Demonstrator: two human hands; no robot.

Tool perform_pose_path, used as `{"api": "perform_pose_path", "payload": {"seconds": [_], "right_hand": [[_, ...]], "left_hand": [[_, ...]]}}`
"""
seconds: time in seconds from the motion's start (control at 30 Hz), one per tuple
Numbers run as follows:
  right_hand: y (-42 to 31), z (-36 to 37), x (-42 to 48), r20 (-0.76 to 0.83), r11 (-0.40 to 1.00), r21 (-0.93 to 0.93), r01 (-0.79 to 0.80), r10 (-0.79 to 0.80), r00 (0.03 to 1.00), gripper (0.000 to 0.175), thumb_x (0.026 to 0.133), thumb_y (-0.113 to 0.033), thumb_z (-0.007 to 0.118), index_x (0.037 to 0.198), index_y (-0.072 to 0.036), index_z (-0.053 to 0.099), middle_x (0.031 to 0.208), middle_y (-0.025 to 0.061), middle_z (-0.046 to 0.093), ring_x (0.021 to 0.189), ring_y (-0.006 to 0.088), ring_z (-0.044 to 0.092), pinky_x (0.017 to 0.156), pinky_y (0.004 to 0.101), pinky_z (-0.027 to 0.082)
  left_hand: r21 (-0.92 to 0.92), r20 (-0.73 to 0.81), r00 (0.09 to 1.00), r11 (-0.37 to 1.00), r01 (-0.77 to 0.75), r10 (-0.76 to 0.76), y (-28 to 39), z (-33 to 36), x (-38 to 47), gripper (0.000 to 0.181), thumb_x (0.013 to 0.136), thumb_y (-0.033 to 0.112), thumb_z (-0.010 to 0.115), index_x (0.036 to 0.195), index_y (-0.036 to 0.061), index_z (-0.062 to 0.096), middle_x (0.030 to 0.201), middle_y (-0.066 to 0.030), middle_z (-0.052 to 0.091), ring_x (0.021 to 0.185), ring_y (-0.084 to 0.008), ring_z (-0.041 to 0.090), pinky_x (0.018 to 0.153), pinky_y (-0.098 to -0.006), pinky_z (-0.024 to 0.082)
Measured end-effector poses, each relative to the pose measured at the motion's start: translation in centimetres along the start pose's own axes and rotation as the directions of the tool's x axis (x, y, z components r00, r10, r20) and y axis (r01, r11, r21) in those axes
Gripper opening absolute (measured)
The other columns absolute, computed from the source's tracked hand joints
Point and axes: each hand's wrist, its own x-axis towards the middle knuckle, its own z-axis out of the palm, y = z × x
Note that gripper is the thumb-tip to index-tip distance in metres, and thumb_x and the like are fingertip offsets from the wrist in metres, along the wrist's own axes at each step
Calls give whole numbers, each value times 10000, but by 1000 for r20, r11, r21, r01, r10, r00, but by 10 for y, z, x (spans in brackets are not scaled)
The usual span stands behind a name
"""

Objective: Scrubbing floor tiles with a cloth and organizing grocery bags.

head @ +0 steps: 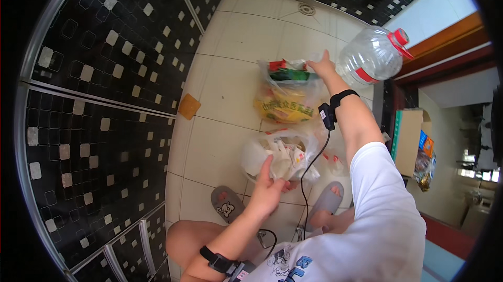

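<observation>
My left hand point(268, 191) is at the near edge of a white plastic bag point(251, 152), its index finger and thumb spread. White crumpled packaging point(289, 156) fills this bag. Whether a fingertip touches its rim is hard to tell. Farther out, my right hand point(324, 67) reaches to the right rim of a translucent plastic bag point(318, 89), thumb and a finger apart; its other fingers are hidden. Inside that bag are a yellow bag point(289, 105) bearing writing, a green item point(289, 74) and a red wrapper point(277, 65).
A large clear plastic bottle point(369, 54) with a red cap stands right of my right hand. A cardboard box point(406, 142) holding packets lies beyond the doorway. Black cabinets point(98, 124) line the left; a brown square point(189, 106) lies at their base. A cable point(304, 191) hangs between my arms.
</observation>
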Motion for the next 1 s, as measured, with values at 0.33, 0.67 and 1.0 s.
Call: {"api": "perform_pose_path", "payload": {"seconds": [0.33, 0.67, 1.0], "right_hand": [[-154, -6, -36, 782, 941, -4, 340, -209, 588, 778, 859, -668, 462, 1339, -61, 545, 1387, 158, 527, 1225, 346, 537, 1021, 478, 394], [-129, 84, -71, 502, 962, -88, 258, -181, 846, 506, 861, -418, 549, 1259, -114, 615, 1257, 90, 632, 1185, 302, 567, 1008, 518, 391], [-61, -19, -81, 601, -67, 715, -696, -449, 661, 72, 888, -117, 583, 876, -47, 575, 809, 36, 590, 675, 166, 534, 692, 309, 458]], "left_hand": [[-28, 18, 999, 999, -32, 32, 16, -8, 7, 735, 906, 34, 511, 1530, 72, 125, 931, -135, 666, 879, -185, 628, 872, -304, 464], [186, 6, 989, 972, -143, 145, -16, -38, 3, 720, 906, 26, 517, 1518, 53, 138, 1103, -160, 635, 1003, -187, 631, 893, -302, 479], [236, 18, 983, 954, -184, 185, -15, -50, 18, 726, 878, 23, 539, 1519, 94, 205, 1102, -118, 619, 905, -129, 578, 777, -262, 466]]}}
